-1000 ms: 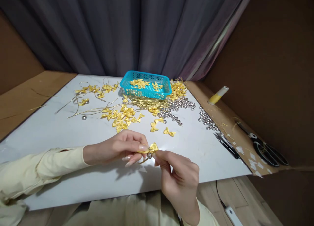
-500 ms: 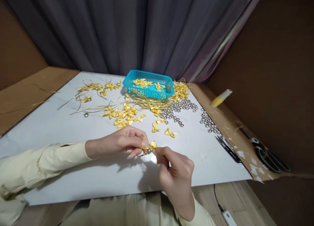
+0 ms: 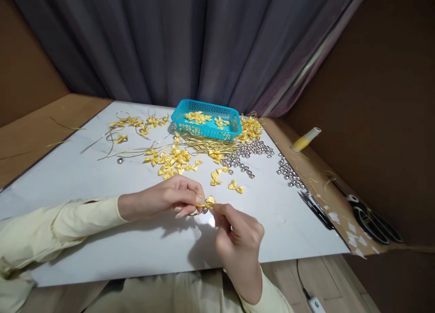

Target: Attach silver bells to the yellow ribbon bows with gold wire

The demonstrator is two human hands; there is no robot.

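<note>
Yellow bow (image 3: 210,199) between both hands (image 3: 180,193)

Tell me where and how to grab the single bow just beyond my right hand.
Probably pinch the yellow bow at its narrow middle, coming from above on the near side; it lies apart from the others, with wider ends spreading to either side.

Flat glossy white desk (image 3: 282,213) bright, with glare; soft shadow below bare left hand (image 3: 176,193); grey pleated fabric curtain (image 3: 163,45) dim; edges stretched.
</note>
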